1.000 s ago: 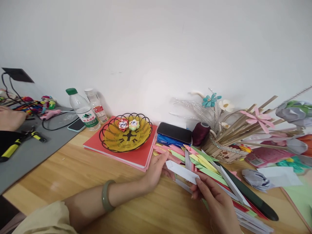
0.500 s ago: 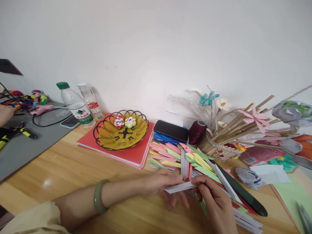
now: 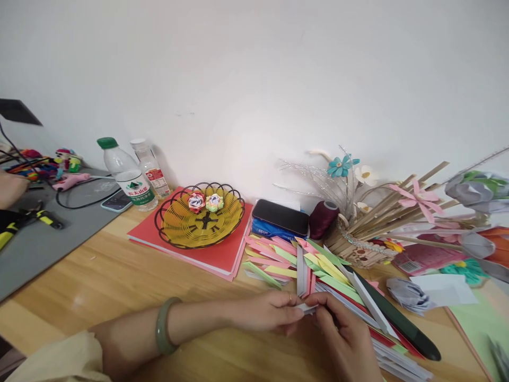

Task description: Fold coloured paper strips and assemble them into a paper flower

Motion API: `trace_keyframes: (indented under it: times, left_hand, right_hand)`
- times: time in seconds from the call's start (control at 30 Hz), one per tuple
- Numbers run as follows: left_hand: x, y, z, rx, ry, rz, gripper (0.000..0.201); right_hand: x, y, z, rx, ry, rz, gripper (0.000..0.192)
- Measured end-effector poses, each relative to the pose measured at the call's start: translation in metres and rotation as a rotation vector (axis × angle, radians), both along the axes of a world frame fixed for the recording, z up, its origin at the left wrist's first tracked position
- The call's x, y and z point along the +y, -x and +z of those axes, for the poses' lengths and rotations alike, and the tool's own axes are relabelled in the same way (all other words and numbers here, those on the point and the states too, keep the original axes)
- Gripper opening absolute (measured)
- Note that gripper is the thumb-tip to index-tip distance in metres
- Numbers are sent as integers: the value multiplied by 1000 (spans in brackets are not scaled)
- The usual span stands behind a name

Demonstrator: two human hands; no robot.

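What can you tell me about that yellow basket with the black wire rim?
The basket is a shallow round dish, yellow woven-looking inside with a black looped wire rim and black centre. It sits flat on a red book on the wooden table, near two water bottles. Two small folded paper flowers lie in it. No hand touches it.

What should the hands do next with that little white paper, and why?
Probably press the fold flat. The left hand and right hand pinch the white paper strip between their fingertips, just above the wooden table, so it looks mid-fold.
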State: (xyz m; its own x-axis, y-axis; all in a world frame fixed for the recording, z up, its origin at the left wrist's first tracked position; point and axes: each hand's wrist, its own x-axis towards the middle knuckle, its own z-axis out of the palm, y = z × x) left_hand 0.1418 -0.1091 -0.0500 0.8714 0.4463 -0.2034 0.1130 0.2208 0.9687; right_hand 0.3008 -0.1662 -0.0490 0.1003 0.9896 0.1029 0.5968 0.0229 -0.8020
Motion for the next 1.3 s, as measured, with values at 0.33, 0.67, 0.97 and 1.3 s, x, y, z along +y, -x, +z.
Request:
trace_keyframes:
  times: [0.33,0.67,0.97,1.3]
  left_hand:
    - [-5,-1,5,65,-148,-1,52]
    - [-14,7,-11,4,-34,195,42]
    - [-16,20,-15,-140,128,327,37]
    - [-18,23,-11,-196,151,425,39]
  right_hand:
    - [1,4,8,61,41,59,20]
    - [14,-8,20,51,-62,-152,22]
    - [49,22,5,-660,-293,282,30]
    - [59,22,-5,-755,-350,249,26]
